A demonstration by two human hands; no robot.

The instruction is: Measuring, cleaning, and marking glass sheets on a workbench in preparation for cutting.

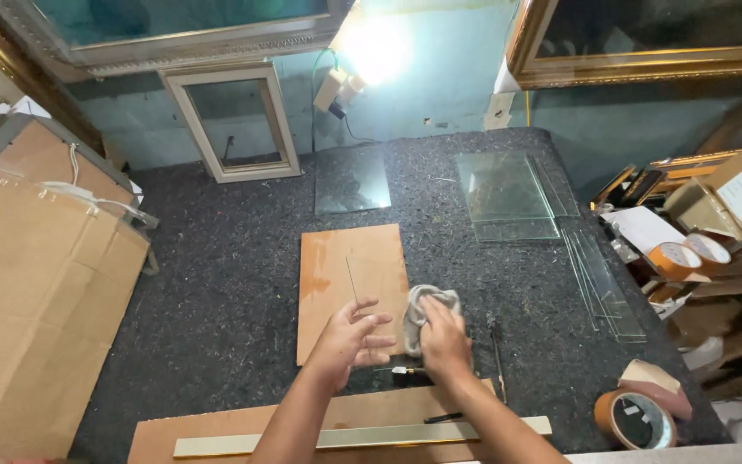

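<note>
Above the brown backing board (pixel 352 288) that lay flat on the dark felt-covered bench (pixel 216 301), we held a small pane of clear glass (pixel 369 296) nearly edge-on. Our left hand (pixel 349 339) had its fingers spread wide and loosely curled, their tips steadying the near edge of the pane rather than clamping it. Our right hand (pixel 442 339) was closed around a grey cloth (pixel 427 311), pressed to the pane's right side.

We judged the grip to be the weak point: with only fingertips on the glass, a firm wipe from the cloth could have pushed the pane out of our left hand, and it could have dropped onto the board and chipped or cracked. A bare edge could also have cut our fingers if the pane slid.

Right of the board lay a thin dark tool (pixel 497 344), and just nearer than the board a small brass-tipped tool (pixel 404 370); a fallen pane could have struck either. Farther beyond the board rested another sheet of glass (pixel 352 182), and to its far right a stack of panes (pixel 508 196) with narrow glass strips (pixel 599 279) nearer; a careless elbow could have swept those. Nearer than the board sat a pale straightedge (pixel 362 436), and well to its right a roll of brown tape (pixel 635 419).
</note>
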